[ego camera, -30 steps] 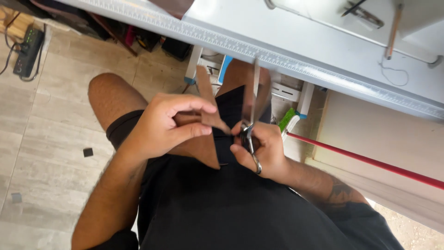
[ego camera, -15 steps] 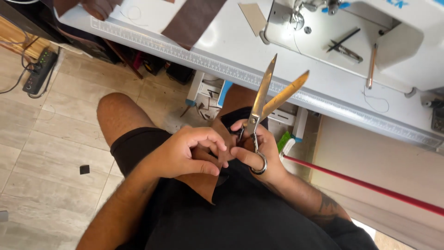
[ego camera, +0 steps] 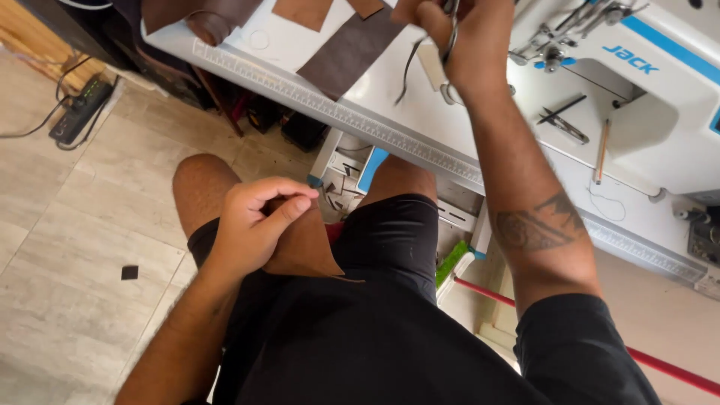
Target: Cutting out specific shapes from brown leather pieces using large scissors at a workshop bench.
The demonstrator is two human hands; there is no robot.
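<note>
My left hand rests over my lap and pinches a brown piece of leather against my thigh. My right hand is stretched out over the white sewing table, fingers through the handles of the scissors. A thin dark strip dangles from that hand. The scissor blades run out of the top of the view. Dark brown leather pieces lie on the table just left of my right hand.
A white sewing machine stands at the right of the table, with small snips and a thin wooden stick on its bed. A ruler strip lines the table edge. A power strip lies on the tiled floor at left.
My right hand has lifted the scissors from my lap up over the table. My left hand stays on my lap with the leather piece. The view has tilted toward the table.
</note>
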